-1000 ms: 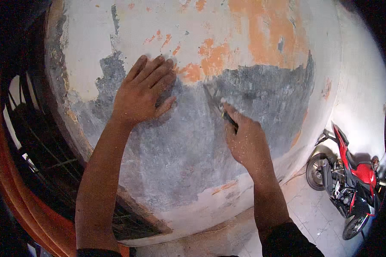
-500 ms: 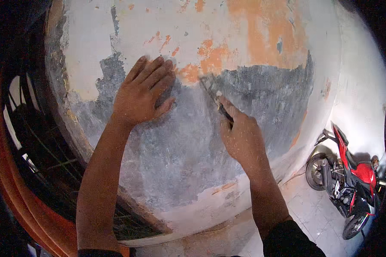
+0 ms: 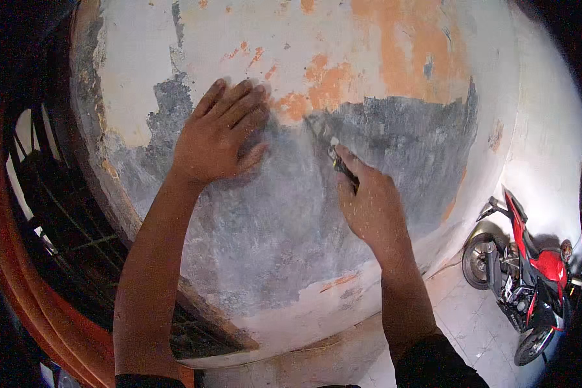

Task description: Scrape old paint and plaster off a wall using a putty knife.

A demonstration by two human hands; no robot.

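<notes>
Before me is a wall (image 3: 252, 239) with grey bare patches, white paint above and orange paint showing through in places. My left hand (image 3: 218, 139) lies flat on it with the fingers spread, near the edge between grey and white. In my right hand (image 3: 372, 200) is a scraper (image 3: 336, 153) with a dark handle, the fingers wrapped round it. Its blade points up and left and meets the wall just below an orange patch (image 3: 292, 107); the blade's tip is blurred. Pale specks dot both hands and forearms.
At the lower right, a red and black motorcycle (image 3: 524, 278) stands on the pale tiled floor (image 3: 469, 310), beside a white wall (image 3: 543, 129). To the left is a dark barred opening (image 3: 77, 220), with orange-brown cloth (image 3: 52, 310) hanging along it.
The view has shifted slightly. My right hand and the scraper sit a little lower and farther right in the picture. My left hand stays on the same part of the wall.
</notes>
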